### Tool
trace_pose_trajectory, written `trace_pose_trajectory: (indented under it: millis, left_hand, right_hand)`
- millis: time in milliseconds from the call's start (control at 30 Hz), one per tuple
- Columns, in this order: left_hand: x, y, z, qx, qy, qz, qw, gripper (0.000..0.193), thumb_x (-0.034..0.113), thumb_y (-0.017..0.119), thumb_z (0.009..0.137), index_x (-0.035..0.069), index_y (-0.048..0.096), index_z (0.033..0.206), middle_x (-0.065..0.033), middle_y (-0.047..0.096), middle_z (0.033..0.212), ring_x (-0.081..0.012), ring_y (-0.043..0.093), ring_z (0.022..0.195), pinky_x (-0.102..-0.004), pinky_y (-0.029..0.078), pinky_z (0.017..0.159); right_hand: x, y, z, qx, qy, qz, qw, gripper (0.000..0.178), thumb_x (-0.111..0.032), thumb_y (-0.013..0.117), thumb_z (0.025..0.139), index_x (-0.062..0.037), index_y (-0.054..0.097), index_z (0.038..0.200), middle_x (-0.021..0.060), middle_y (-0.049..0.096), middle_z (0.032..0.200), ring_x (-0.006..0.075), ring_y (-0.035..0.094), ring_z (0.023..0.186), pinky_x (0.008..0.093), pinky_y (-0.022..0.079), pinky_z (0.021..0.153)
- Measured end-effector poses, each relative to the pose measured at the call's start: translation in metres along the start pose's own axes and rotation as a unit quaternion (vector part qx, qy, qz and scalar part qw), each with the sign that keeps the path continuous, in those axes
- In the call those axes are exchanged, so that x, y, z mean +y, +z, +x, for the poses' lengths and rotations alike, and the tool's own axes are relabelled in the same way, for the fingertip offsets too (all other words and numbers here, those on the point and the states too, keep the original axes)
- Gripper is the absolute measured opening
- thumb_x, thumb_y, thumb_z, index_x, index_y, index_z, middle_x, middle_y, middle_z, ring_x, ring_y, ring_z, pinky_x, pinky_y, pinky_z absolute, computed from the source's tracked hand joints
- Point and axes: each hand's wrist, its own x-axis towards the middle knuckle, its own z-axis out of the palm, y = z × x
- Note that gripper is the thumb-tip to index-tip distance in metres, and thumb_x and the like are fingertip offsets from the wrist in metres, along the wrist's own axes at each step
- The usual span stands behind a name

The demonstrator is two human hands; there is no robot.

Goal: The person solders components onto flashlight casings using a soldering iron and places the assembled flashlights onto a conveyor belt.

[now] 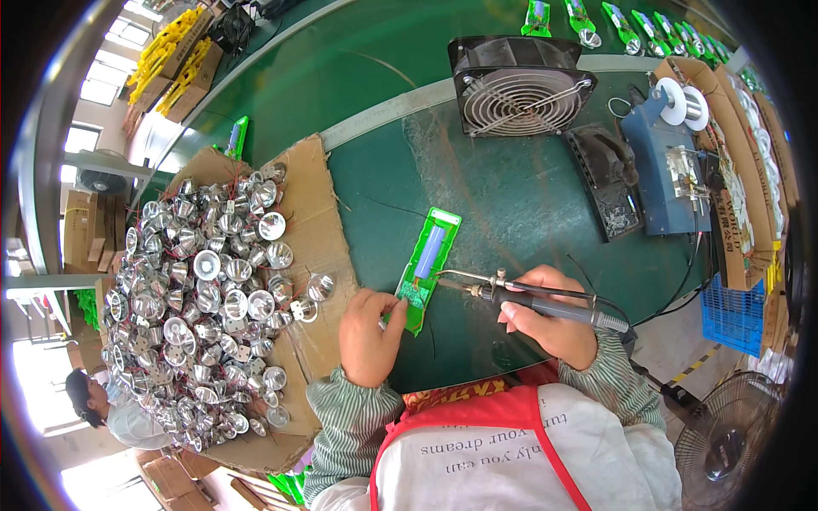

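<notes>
A long green plastic shell (429, 266) lies on the green table, with a blue cylindrical cell inside and a small circuit board (415, 293) at its near end. My left hand (368, 336) pinches the shell's near end beside the board. My right hand (552, 317) grips a black-handled soldering iron (545, 304), its metal tip lying against the circuit board.
A heap of several shiny silver reflector cups (200, 289) with red wires sits on cardboard at my left. A black fan (520, 85), a blue solder-feed unit with a spool (669, 162), a black iron stand (607, 183) and a cardboard box (740, 170) stand at the back right. More green shells (626, 25) line the far conveyor.
</notes>
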Motion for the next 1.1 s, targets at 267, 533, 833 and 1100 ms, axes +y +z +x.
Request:
trace_pose_trajectory:
  millis: [267,533,833,1100]
  left_hand:
    - [0.017,-0.011,0.003,0.024,0.093,0.097,0.991,0.04,0.017,0.072,0.069,0.001,0.052,0.101,-0.0158,0.055,0.097,-0.0331,0.056,0.083,-0.0374,0.047,0.069]
    - [0.015,-0.04,0.135,0.07,0.137,0.119,0.981,0.034,0.018,0.067,0.076,0.003,0.054,0.104,-0.0171,0.055,0.098,-0.0333,0.056,0.084,-0.0381,0.046,0.071]
    - [0.072,0.04,0.348,-0.279,0.017,-0.428,0.86,0.053,0.015,0.048,0.09,0.002,0.03,0.138,-0.0161,0.046,0.13,-0.0238,0.049,0.113,-0.0345,0.041,0.093]
    - [-0.054,-0.034,0.421,0.066,0.047,0.239,0.968,0.065,0.017,0.065,0.075,0.008,0.037,0.132,-0.0177,0.042,0.131,-0.0323,0.04,0.122,-0.0381,0.034,0.101]
  right_hand:
    - [-0.004,-0.015,0.004,0.006,-0.028,0.02,0.999,0.015,0.001,0.06,0.08,0.0051,0.052,0.092,0.0121,0.063,0.076,0.0133,0.062,0.065,0.0247,0.051,0.056]
    - [-0.007,-0.028,0.006,0.046,0.002,0.028,0.999,0.016,-0.009,0.065,0.079,-0.0001,0.057,0.09,0.0042,0.063,0.071,0.0074,0.061,0.065,0.0229,0.049,0.056]
    - [-0.011,-0.048,0.021,0.078,0.022,0.031,0.996,0.02,-0.016,0.065,0.081,-0.0028,0.056,0.095,0.003,0.062,0.072,0.0067,0.06,0.067,0.0214,0.047,0.058]
    - [-0.012,-0.06,0.031,0.053,0.039,0.009,0.998,0.02,-0.019,0.063,0.081,-0.0054,0.055,0.093,0.0014,0.06,0.068,0.0074,0.057,0.06,0.023,0.045,0.055]
